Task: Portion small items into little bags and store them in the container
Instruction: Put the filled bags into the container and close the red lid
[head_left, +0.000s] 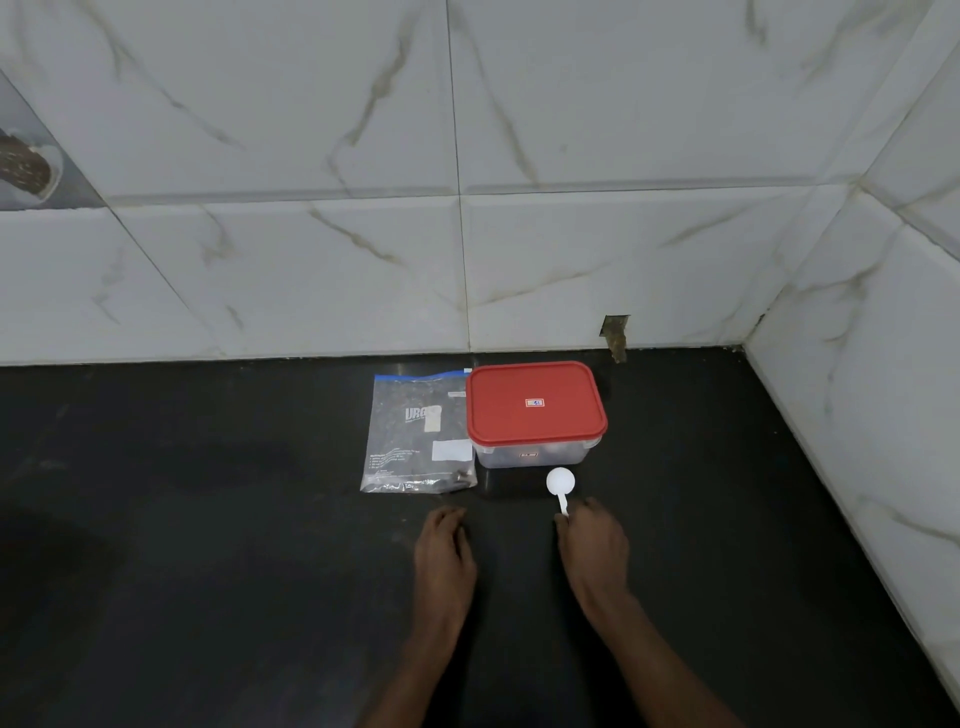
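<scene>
Scoop (560, 481) pinched by handle in right grip (591, 543); left grip (444, 545), empty and loose, should open bag (418, 436) first.

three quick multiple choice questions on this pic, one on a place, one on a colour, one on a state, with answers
1. The scoop lies: a) in the box b) in front of the box c) on the lid
2. The lid is: a) blue b) red c) white
3. The box is: a) open b) lidded c) tipped over

Answers:
1 b, it lies on the counter nearer the person, the right hand pinching its handle.
2 b, it is plainly red.
3 b, the lid sits flat on the upright box.
</scene>
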